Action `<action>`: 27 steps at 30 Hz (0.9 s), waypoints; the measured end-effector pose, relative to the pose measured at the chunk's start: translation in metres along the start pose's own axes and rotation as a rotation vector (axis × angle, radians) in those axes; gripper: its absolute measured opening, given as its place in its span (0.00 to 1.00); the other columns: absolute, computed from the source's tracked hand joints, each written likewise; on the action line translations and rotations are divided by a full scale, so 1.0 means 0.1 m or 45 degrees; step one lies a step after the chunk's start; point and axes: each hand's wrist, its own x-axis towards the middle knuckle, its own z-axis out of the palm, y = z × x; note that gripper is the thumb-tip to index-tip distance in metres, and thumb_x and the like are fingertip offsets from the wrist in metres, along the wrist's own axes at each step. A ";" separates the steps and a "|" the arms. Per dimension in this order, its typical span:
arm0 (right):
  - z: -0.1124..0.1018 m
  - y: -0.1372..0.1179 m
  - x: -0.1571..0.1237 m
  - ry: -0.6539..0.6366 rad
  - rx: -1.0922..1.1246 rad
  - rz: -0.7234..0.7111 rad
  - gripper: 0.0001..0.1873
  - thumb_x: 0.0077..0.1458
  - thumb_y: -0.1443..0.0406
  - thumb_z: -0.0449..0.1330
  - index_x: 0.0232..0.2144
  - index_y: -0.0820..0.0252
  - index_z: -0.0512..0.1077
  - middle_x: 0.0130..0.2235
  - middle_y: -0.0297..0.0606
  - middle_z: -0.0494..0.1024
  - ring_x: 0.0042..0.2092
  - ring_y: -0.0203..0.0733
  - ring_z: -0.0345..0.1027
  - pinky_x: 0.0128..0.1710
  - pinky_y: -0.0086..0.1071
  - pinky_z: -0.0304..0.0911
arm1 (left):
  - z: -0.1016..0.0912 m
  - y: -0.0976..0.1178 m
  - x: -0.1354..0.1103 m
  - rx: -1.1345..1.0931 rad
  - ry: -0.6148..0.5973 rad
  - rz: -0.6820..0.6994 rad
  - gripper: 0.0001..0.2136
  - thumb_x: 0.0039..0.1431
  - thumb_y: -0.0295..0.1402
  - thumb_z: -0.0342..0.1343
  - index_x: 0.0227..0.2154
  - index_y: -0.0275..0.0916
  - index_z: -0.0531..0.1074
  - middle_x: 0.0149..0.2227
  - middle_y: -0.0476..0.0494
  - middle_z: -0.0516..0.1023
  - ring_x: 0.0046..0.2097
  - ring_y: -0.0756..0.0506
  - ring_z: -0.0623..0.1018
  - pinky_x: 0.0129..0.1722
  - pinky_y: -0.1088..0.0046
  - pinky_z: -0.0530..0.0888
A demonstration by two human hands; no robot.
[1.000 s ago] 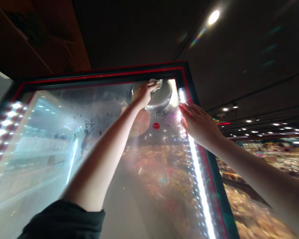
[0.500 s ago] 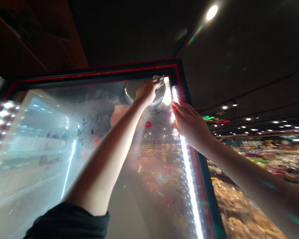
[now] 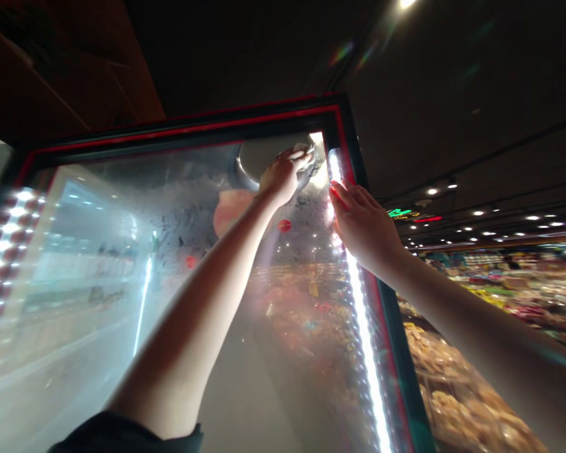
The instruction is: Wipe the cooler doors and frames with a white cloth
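Observation:
My left hand (image 3: pixel 280 179) reaches up to the top right part of a fogged glass door (image 3: pixel 245 377). Its fingers are closed on a crumpled white cloth (image 3: pixel 304 151), pressed to the glass over a round grey shape (image 3: pixel 257 157). Whether the cloth is fabric or paper I cannot tell. Flat against the door's right side lies my right hand (image 3: pixel 365 226), fingers stretched out and close together. It covers part of a bright LED strip (image 3: pixel 362 327) and touches the black frame (image 3: pixel 396 340) with its red line.
A second light strip (image 3: pixel 143 305) glows behind or in the glass at left, and rows of lights (image 3: pixel 4 233) run along the far left edge. Heaped packaged goods (image 3: pixel 471 402) stand at right. Ceiling lamps (image 3: pixel 478 212) hang beyond the door under a dark ceiling.
My left hand and the cloth have slid slightly down from the door's top corner. My right hand stays at the door's edge. The view has shifted a little.

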 end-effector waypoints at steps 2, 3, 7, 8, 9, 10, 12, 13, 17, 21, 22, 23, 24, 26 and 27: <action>0.01 0.01 -0.01 0.005 -0.014 -0.009 0.34 0.67 0.75 0.51 0.73 0.74 0.66 0.75 0.58 0.68 0.76 0.60 0.63 0.79 0.55 0.59 | 0.04 0.07 0.09 -0.008 0.031 -0.054 0.23 0.78 0.32 0.46 0.68 0.48 0.77 0.74 0.46 0.74 0.76 0.37 0.70 0.77 0.51 0.67; 0.02 0.01 -0.02 0.016 -0.015 -0.007 0.34 0.67 0.75 0.50 0.74 0.73 0.66 0.75 0.57 0.69 0.76 0.60 0.63 0.79 0.56 0.59 | 0.08 0.13 0.11 -0.019 0.038 -0.059 0.23 0.78 0.31 0.46 0.68 0.47 0.76 0.74 0.45 0.74 0.76 0.36 0.70 0.77 0.51 0.67; 0.05 0.04 -0.03 0.042 0.017 0.017 0.36 0.69 0.73 0.50 0.76 0.65 0.63 0.76 0.52 0.69 0.77 0.59 0.62 0.79 0.59 0.58 | 0.20 0.30 -0.07 -0.046 -0.008 0.036 0.25 0.76 0.25 0.44 0.69 0.42 0.75 0.74 0.44 0.74 0.78 0.41 0.66 0.79 0.58 0.62; 0.04 0.04 -0.03 0.033 0.027 0.025 0.36 0.69 0.72 0.50 0.77 0.64 0.63 0.76 0.52 0.68 0.77 0.60 0.61 0.79 0.60 0.57 | 0.19 0.29 -0.14 -0.045 -0.038 0.059 0.26 0.75 0.24 0.43 0.68 0.43 0.76 0.74 0.45 0.74 0.79 0.42 0.65 0.80 0.59 0.60; 0.03 0.04 -0.03 0.019 0.039 0.032 0.36 0.69 0.72 0.50 0.77 0.65 0.62 0.76 0.52 0.67 0.77 0.61 0.61 0.79 0.61 0.57 | 0.17 0.26 -0.21 -0.049 -0.070 0.076 0.27 0.75 0.23 0.43 0.68 0.45 0.76 0.74 0.47 0.74 0.79 0.44 0.65 0.81 0.60 0.59; 0.02 0.03 -0.03 0.003 0.050 0.042 0.37 0.68 0.72 0.50 0.77 0.65 0.62 0.77 0.52 0.66 0.78 0.62 0.60 0.79 0.61 0.56 | 0.13 0.21 -0.25 -0.062 -0.103 0.089 0.27 0.75 0.24 0.43 0.67 0.47 0.77 0.73 0.49 0.75 0.79 0.45 0.64 0.81 0.60 0.58; 0.00 -0.03 -0.02 -0.019 0.067 0.071 0.38 0.68 0.72 0.51 0.78 0.64 0.60 0.78 0.50 0.65 0.79 0.63 0.57 0.80 0.61 0.55 | 0.07 0.10 -0.25 -0.108 -0.144 0.092 0.26 0.76 0.26 0.43 0.67 0.50 0.77 0.73 0.52 0.75 0.79 0.46 0.64 0.81 0.59 0.58; -0.01 -0.07 -0.02 -0.026 0.073 0.085 0.39 0.68 0.72 0.51 0.79 0.65 0.59 0.78 0.50 0.64 0.79 0.63 0.56 0.80 0.60 0.54 | 0.05 0.05 -0.21 -0.127 -0.145 0.080 0.25 0.77 0.27 0.44 0.67 0.49 0.77 0.73 0.51 0.75 0.79 0.45 0.64 0.81 0.58 0.58; 0.02 -0.27 -0.04 -0.072 0.110 0.091 0.37 0.69 0.72 0.48 0.78 0.69 0.59 0.78 0.54 0.64 0.80 0.59 0.54 0.81 0.57 0.54 | 0.04 0.04 -0.02 -0.115 -0.080 0.004 0.23 0.77 0.30 0.47 0.68 0.47 0.76 0.75 0.48 0.73 0.79 0.42 0.66 0.80 0.58 0.60; 0.12 -0.36 -0.10 -0.107 0.177 0.068 0.36 0.71 0.72 0.45 0.78 0.72 0.59 0.78 0.56 0.63 0.80 0.58 0.55 0.80 0.54 0.56 | -0.06 0.10 -0.20 -0.078 -0.228 0.158 0.29 0.72 0.21 0.44 0.66 0.50 0.78 0.72 0.50 0.77 0.78 0.42 0.66 0.81 0.57 0.59; 0.14 -0.37 -0.12 -0.097 0.195 0.055 0.36 0.71 0.71 0.45 0.79 0.71 0.58 0.78 0.56 0.63 0.80 0.58 0.55 0.80 0.56 0.56 | -0.12 0.08 -0.28 -0.080 -0.268 0.199 0.30 0.71 0.20 0.44 0.66 0.51 0.79 0.71 0.52 0.78 0.78 0.42 0.67 0.81 0.57 0.59; 0.16 -0.37 -0.13 -0.079 0.211 0.042 0.37 0.72 0.70 0.46 0.79 0.68 0.56 0.78 0.54 0.63 0.80 0.58 0.54 0.80 0.57 0.56 | -0.21 0.04 -0.37 -0.079 -0.293 0.221 0.31 0.70 0.19 0.43 0.65 0.53 0.79 0.70 0.52 0.79 0.78 0.42 0.67 0.81 0.56 0.59; 0.17 -0.37 -0.15 -0.058 0.227 0.031 0.37 0.72 0.69 0.46 0.80 0.66 0.54 0.78 0.53 0.63 0.80 0.59 0.54 0.80 0.60 0.57 | -0.29 0.00 -0.43 -0.072 -0.304 0.221 0.31 0.70 0.19 0.44 0.64 0.54 0.80 0.70 0.53 0.79 0.78 0.41 0.67 0.81 0.55 0.59; 0.18 -0.39 -0.17 -0.027 0.258 0.017 0.39 0.73 0.68 0.47 0.82 0.60 0.50 0.79 0.50 0.62 0.80 0.61 0.54 0.79 0.63 0.58 | -0.45 -0.12 -0.48 -0.035 -0.278 0.173 0.30 0.71 0.20 0.45 0.62 0.55 0.82 0.70 0.52 0.79 0.77 0.40 0.68 0.80 0.55 0.61; 0.19 -0.40 -0.17 -0.019 0.274 0.014 0.40 0.73 0.68 0.47 0.83 0.58 0.47 0.79 0.49 0.61 0.80 0.62 0.54 0.78 0.64 0.59 | -0.51 -0.17 -0.47 -0.013 -0.243 0.138 0.29 0.71 0.20 0.45 0.62 0.55 0.82 0.70 0.51 0.78 0.77 0.41 0.69 0.79 0.56 0.62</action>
